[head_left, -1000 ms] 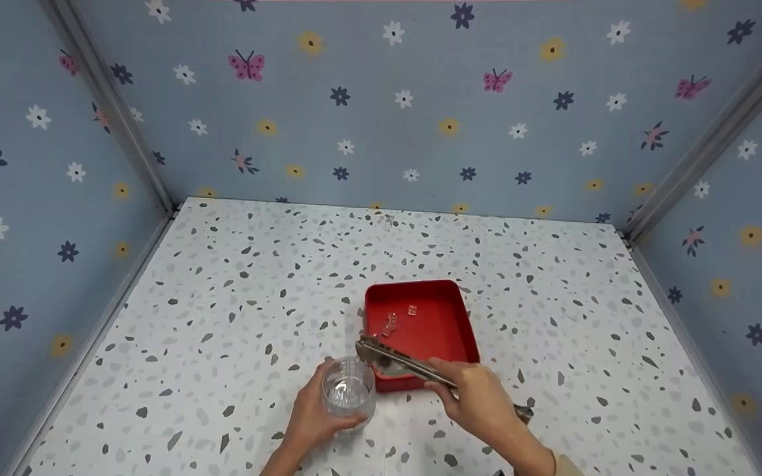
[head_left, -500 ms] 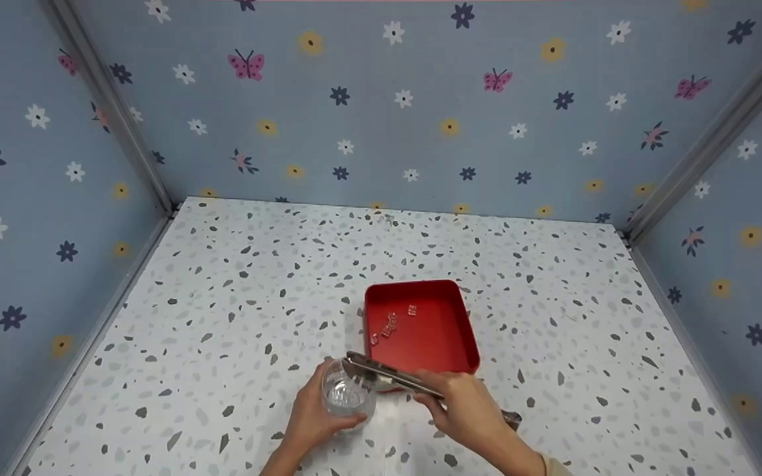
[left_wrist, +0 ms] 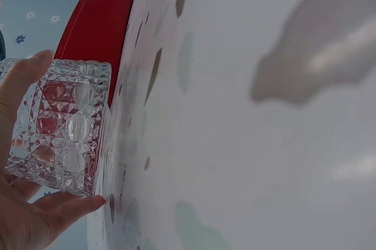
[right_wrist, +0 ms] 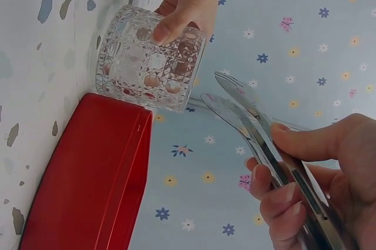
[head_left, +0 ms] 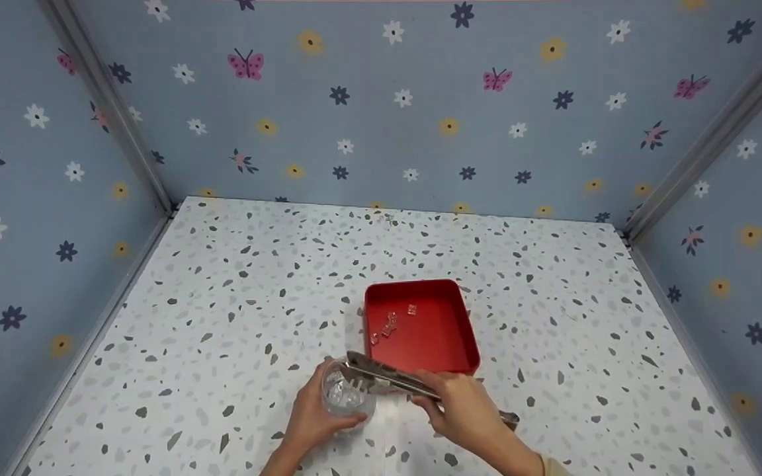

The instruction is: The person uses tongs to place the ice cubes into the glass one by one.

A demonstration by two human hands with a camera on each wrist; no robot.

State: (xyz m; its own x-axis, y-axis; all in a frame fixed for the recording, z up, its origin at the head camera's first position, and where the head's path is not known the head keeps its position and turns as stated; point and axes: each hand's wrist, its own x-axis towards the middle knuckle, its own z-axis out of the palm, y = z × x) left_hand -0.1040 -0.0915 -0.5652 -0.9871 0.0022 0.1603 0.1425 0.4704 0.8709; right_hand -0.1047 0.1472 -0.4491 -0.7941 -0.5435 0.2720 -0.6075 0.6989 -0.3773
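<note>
My left hand (head_left: 311, 413) grips a clear cut-pattern glass tumbler (head_left: 349, 408) standing on the table, thumb on one side and fingers on the other. Held in my right hand (head_left: 470, 411) are metal tongs (head_left: 402, 379); their tips lie over the tumbler's mouth in the head view. In the right wrist view the tong tips are slightly apart, with nothing visible between them. Something clear and shiny shows inside the tumbler. Several small clear cubes (head_left: 389, 324) lie toward the left side of a red square tray (head_left: 444, 337), with another cube (head_left: 412, 309) apart from them.
The tray stands just right of and beyond the tumbler, its raised wall (right_wrist: 88, 168) close to the glass. Beneath everything is a white speckled tabletop (head_left: 242, 317). Blue flowered panels (head_left: 381, 106) enclose the back and both sides.
My right hand has carried the tongs leftward and nearer, from the tray's front left corner to over the tumbler. The tong tips have spread a little. My left hand and the tumbler have stayed put.
</note>
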